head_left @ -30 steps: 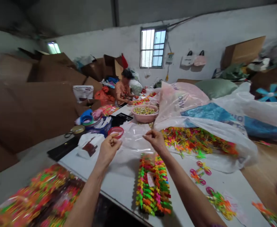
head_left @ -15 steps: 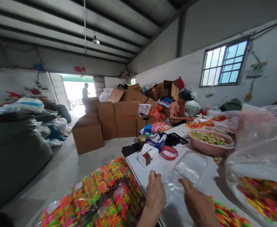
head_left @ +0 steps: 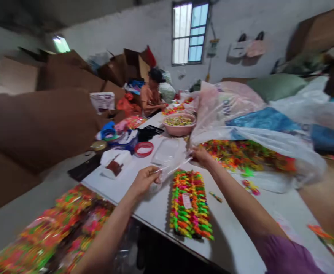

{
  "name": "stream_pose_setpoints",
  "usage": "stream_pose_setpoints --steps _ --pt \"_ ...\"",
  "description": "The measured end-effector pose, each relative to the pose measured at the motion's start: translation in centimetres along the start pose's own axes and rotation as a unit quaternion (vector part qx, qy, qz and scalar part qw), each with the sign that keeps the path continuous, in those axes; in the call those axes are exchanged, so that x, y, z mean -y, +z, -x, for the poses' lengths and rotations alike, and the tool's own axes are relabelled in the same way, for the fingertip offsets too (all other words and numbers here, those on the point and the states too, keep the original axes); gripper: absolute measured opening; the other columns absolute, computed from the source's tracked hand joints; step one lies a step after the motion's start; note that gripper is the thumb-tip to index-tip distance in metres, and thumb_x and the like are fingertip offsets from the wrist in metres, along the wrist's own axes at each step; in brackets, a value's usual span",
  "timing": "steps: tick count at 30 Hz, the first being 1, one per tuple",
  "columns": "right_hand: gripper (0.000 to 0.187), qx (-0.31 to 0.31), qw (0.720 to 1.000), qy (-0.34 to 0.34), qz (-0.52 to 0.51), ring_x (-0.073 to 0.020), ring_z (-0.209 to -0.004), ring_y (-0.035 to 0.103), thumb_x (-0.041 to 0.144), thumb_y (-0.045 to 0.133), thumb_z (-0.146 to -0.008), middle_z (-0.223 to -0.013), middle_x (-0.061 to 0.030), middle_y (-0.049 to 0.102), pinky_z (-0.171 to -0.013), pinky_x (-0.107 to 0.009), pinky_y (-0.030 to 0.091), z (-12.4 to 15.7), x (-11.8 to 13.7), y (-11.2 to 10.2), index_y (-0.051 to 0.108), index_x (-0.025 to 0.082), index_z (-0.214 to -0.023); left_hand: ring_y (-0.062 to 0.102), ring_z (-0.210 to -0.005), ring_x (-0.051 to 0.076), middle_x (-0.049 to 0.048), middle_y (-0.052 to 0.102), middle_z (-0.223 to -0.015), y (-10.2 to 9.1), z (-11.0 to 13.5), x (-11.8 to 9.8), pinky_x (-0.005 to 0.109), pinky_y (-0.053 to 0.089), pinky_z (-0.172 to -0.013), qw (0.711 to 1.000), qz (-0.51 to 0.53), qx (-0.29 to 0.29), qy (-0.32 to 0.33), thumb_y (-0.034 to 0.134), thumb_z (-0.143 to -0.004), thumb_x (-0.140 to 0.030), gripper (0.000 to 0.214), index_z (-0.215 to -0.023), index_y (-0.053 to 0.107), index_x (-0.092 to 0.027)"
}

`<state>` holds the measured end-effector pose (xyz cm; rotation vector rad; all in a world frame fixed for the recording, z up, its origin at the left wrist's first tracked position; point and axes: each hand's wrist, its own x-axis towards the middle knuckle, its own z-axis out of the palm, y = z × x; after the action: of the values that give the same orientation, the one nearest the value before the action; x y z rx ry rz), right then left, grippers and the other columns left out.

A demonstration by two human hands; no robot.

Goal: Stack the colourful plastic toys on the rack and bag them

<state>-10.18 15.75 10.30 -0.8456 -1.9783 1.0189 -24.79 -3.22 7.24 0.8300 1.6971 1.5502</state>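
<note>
My left hand (head_left: 144, 180) and my right hand (head_left: 200, 156) each pinch an edge of a clear plastic bag (head_left: 169, 158) and hold it stretched just above the white table (head_left: 155, 205). Right below the bag lies a flat stack of bright multicoloured plastic toy pieces (head_left: 190, 203) with a small white label on top. My right forearm, in a purple sleeve, reaches across the table's right side.
A big plastic sack (head_left: 258, 152) spilling coloured pieces lies at right. A pink basin (head_left: 179, 125), a red ring (head_left: 144, 148), a tissue box (head_left: 114, 165) and a blue basket stand beyond. Packed bags (head_left: 55, 228) pile at lower left. Another person (head_left: 152, 95) sits at the far end. Cardboard boxes stack left.
The view swung left toward the doorway, then back to the table. My hands, earlier apart and then flat on the plastic, now hold the clear bag stretched over the stack.
</note>
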Motion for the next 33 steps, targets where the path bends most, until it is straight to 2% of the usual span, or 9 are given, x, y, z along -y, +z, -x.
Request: stream_pose_setpoints --steps 5,7,9,11,14,19,23,27,33 --pt "0.036 -0.025 0.997 -0.056 -0.051 -0.0059 -0.061 0.054 0.038 0.036 -0.09 -0.067 0.0023 0.056 -0.057 -0.017 0.04 -4.9 2.1 -2.9 0.061 0.012 -0.086 0.05 -0.101 0.025 0.0016 0.05 -0.066 3.0 -6.4 -5.1 0.027 0.036 -0.077 0.984 -0.154 -0.012 0.084 0.068 -0.064 -0.025 0.016 -0.061 0.054 -0.017" --pt "0.044 -0.013 0.989 -0.124 -0.081 -0.0048 -0.062 0.053 0.042 0.03 -0.091 -0.068 0.0028 0.055 -0.058 -0.018 0.039 -5.7 2.0 -4.3 0.061 0.01 -0.087 0.046 -0.11 0.025 0.0047 0.054 -0.083 4.0 -8.9 -6.1 0.029 0.033 -0.083 0.926 -0.312 -0.071 0.2 0.056 -0.077 -0.033 0.019 -0.072 0.056 -0.015" --pt "0.043 0.026 0.988 -0.14 -0.055 -0.0049 -0.061 0.051 0.043 0.036 -0.088 -0.066 0.0034 0.054 -0.059 -0.018 0.038 -5.3 0.3 -5.2 0.062 0.009 -0.082 0.049 -0.107 0.023 0.0059 0.056 -0.09 5.0 -10.6 -5.0 0.03 0.033 -0.085 0.88 -0.4 -0.074 0.246 0.043 -0.085 -0.033 0.024 -0.078 0.057 -0.015" --pt "0.034 0.091 0.993 -0.08 0.005 -0.0056 -0.058 0.048 0.04 0.049 -0.083 -0.06 0.0042 0.053 -0.059 -0.019 0.037 -3.5 -3.0 -5.2 0.062 0.01 -0.072 0.055 -0.093 0.02 0.0047 0.059 -0.081 6.0 -11.2 -1.6 0.027 0.036 -0.079 0.887 -0.408 -0.021 0.213 0.042 -0.086 -0.03 0.025 -0.072 0.057 -0.016" --pt "0.026 0.175 0.982 0.048 0.06 -0.0076 -0.051 0.044 0.028 0.055 -0.077 -0.05 0.0041 0.05 -0.055 -0.02 0.036 0.6 -9.6 -3.8 0.057 0.013 -0.057 0.056 -0.064 0.016 0.0018 0.057 -0.059 7.0 -10.5 5.2 0.025 0.039 -0.063 0.903 -0.398 0.035 0.16 0.042 -0.085 -0.029 0.03 -0.061 0.056 -0.018" --pt "0.028 0.104 0.987 0.108 0.055 -0.0114 -0.054 0.048 0.025 0.035 -0.083 -0.057 0.0014 0.053 -0.055 -0.022 0.038 6.3 -15.8 -1.4 0.057 0.015 -0.07 0.059 -0.072 0.017 0.0031 0.064 -0.074 7.4 -8.2 11.7 0.026 0.042 -0.068 0.921 -0.361 -0.022 0.146 0.032 -0.09 -0.032 0.031 -0.088 0.06 -0.018" --pt "0.024 -0.039 0.996 0.058 0.056 -0.0163 -0.077 0.055 0.024 0.041 -0.08 -0.084 -0.0046 0.061 -0.067 -0.026 0.043 9.3 -15.6 -0.7 0.062 0.015 -0.088 0.059 -0.089 0.018 0.0071 0.064 -0.097 7.2 -6.2 12.2 0.029 0.044 -0.079 0.926 -0.325 -0.084 0.17 0.028 -0.091 -0.035 0.035 -0.104 0.055 -0.017" --pt "0.024 -0.088 0.994 -0.001 0.07 -0.0182 -0.09 0.055 0.021 0.042 -0.084 -0.094 -0.0058 0.059 -0.077 -0.03 0.043 14.6 -14.5 0.2 0.061 0.019 -0.098 0.056 -0.1 0.02 0.0089 0.062 -0.102 5.8 -2.1 13.3 0.034 0.041 -0.091 0.925 -0.315 -0.084 0.194 0.036 -0.089 -0.035 0.03 -0.101 0.057 -0.016" --pt "0.023 -0.009 0.993 0.089 0.072 -0.0171 -0.082 0.055 0.025 0.043 -0.085 -0.092 -0.004 0.06 -0.07 -0.027 0.044 20.1 -13.3 1.1 0.056 0.02 -0.105 0.057 -0.096 0.021 0.0072 0.063 -0.102 3.5 2.5 15.7 0.035 0.043 -0.088 0.942 -0.302 0.016 0.147 0.048 -0.079 -0.026 0.027 -0.102 0.058 -0.019"
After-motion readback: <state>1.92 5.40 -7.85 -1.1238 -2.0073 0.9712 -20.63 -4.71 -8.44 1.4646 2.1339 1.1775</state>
